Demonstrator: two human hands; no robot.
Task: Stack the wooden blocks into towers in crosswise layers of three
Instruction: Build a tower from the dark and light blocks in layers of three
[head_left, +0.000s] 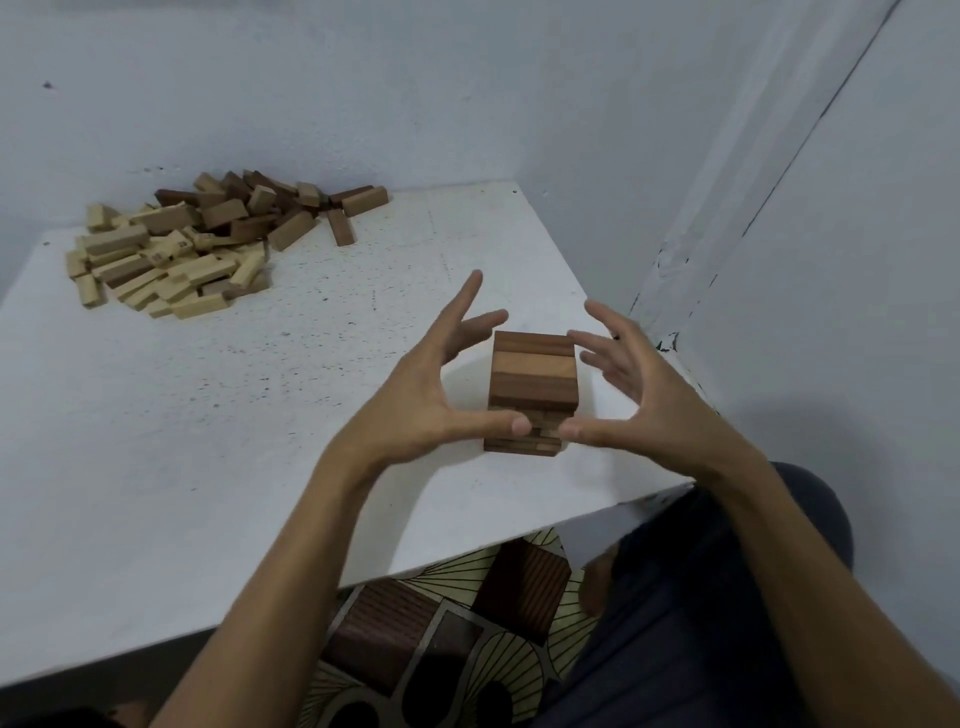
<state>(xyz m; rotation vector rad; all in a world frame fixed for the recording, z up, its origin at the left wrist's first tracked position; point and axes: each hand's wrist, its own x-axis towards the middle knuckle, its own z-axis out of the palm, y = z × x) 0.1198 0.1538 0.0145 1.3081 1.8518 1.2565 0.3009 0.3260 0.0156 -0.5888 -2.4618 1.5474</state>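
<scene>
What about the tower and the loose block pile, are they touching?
Apart. The head view shows bare white table between the tower, near the front right, and the loose block pile at the far left.

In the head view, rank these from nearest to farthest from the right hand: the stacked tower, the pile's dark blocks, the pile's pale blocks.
1. The tower, just left of the right hand, by its fingers.
2. The dark blocks, far back, on the pile's right side.
3. The pale blocks, on the pile's left side, farthest away.
</scene>
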